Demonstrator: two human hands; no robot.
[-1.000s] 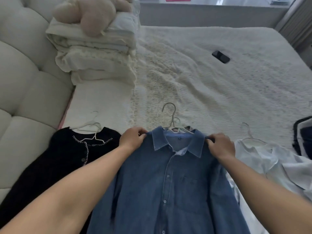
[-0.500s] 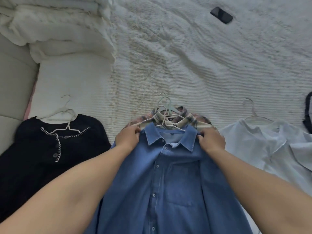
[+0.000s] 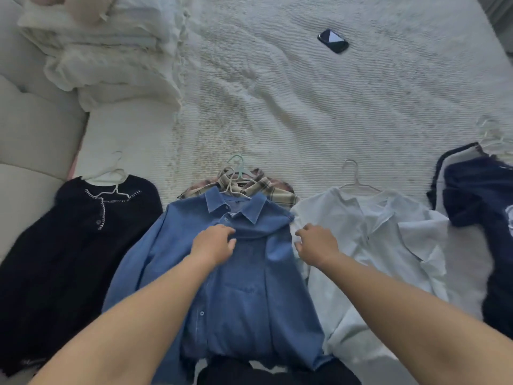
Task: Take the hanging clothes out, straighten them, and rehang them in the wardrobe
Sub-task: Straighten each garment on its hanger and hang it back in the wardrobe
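Clothes on hangers lie in a row across the white textured bedspread [image 3: 319, 112], and I read them from the left. First comes a black knit cardigan with white stitched trim [image 3: 83, 245] on a white hanger. Next is the blue denim button-up shirt [image 3: 244, 287], laid on top of a beige plaid shirt [image 3: 273, 190] whose collar and pale green hanger [image 3: 238, 169] peek out above it. Then a white collared shirt [image 3: 374, 240] on a thin wire hanger, and at the far right a navy garment with a white print [image 3: 483, 207].

I judge the straightening step is in hand, on the denim shirt. My left hand [image 3: 215, 245] rests on its chest just below the collar, fingers loosely bent and pressing the cloth, gripping nothing that I can see. My right hand [image 3: 315, 243] sits at the shirt's right shoulder edge, where it meets the white shirt, fingers curled downward; whether they pinch fabric I cannot tell. Both forearms reach forward, roughly parallel.

Next, I expect to smooth the front panel and sleeves outward, then lift the shirt by its hanger without dragging the plaid shirt along.
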